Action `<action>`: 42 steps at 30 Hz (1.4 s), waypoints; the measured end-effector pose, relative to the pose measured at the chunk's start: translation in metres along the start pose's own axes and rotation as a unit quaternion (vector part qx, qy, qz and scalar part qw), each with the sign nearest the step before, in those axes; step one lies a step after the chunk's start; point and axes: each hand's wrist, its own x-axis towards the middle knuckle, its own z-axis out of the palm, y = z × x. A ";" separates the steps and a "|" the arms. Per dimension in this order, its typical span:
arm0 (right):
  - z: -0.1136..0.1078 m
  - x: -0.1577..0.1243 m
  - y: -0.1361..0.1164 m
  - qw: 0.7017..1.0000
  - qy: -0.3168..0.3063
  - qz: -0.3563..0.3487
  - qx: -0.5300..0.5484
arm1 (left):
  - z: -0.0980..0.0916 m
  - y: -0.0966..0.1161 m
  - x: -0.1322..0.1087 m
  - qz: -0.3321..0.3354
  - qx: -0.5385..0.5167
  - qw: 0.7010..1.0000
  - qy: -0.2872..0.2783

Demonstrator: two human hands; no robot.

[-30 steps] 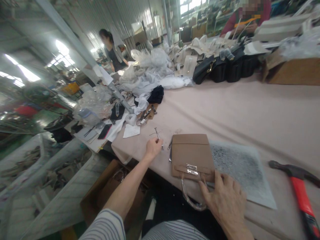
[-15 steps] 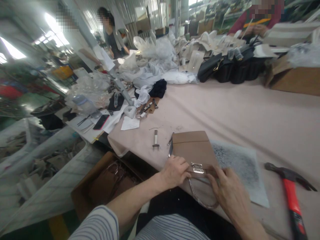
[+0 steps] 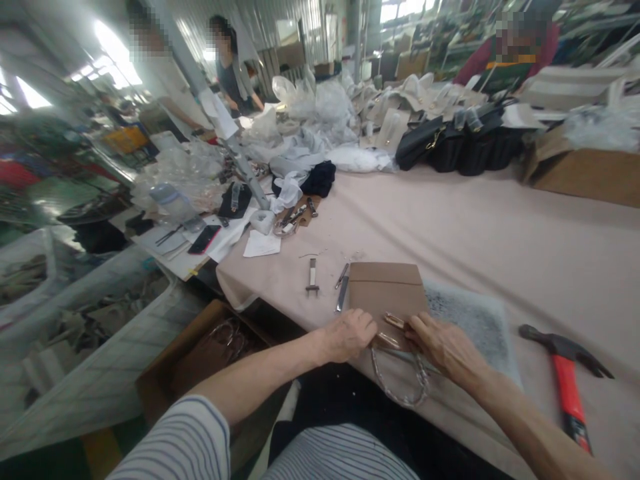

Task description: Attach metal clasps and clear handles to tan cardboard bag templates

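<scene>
A small brown handbag [image 3: 386, 287] lies flat near the table's front edge. Two shiny metal fittings [image 3: 395, 321] are on its near part, and a wrapped loop handle [image 3: 400, 400] hangs toward me. On the bag's near left side, my left hand [image 3: 349, 335] is closed with its fingers curled on the edge. My right hand [image 3: 445, 343] pinches the near right part beside the fittings. Its fingertips partly cover the bag. Left of the bag lie slim metal tools [image 3: 343, 293] and a metal buckle piece with prongs [image 3: 313, 277].
A red-handled claw hammer [image 3: 567, 380] rests at the right, near a speckled pale sheet [image 3: 473, 327]. Black bags [image 3: 460, 143], plastic wrapping [image 3: 320, 107] and a cardboard box [image 3: 585, 170] stand at the back. An open carton [image 3: 195, 360] sits below the table's left edge. Other people are beyond.
My right hand has shifted up and its fingers have drawn in by the fittings. The fittings have tilted, and the loop handle shows more fully.
</scene>
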 end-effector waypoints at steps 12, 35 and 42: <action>-0.004 -0.036 0.015 0.977 0.109 -0.185 -0.022 | 0.036 -0.029 -0.031 0.104 -0.179 0.971 0.123; 0.057 -0.041 -0.013 0.952 0.300 0.050 -0.031 | 0.049 -0.021 -0.002 -0.001 -0.091 0.970 0.224; 0.061 -0.035 -0.009 0.941 0.326 0.083 -0.021 | 0.051 -0.017 0.004 -0.011 -0.131 0.956 0.262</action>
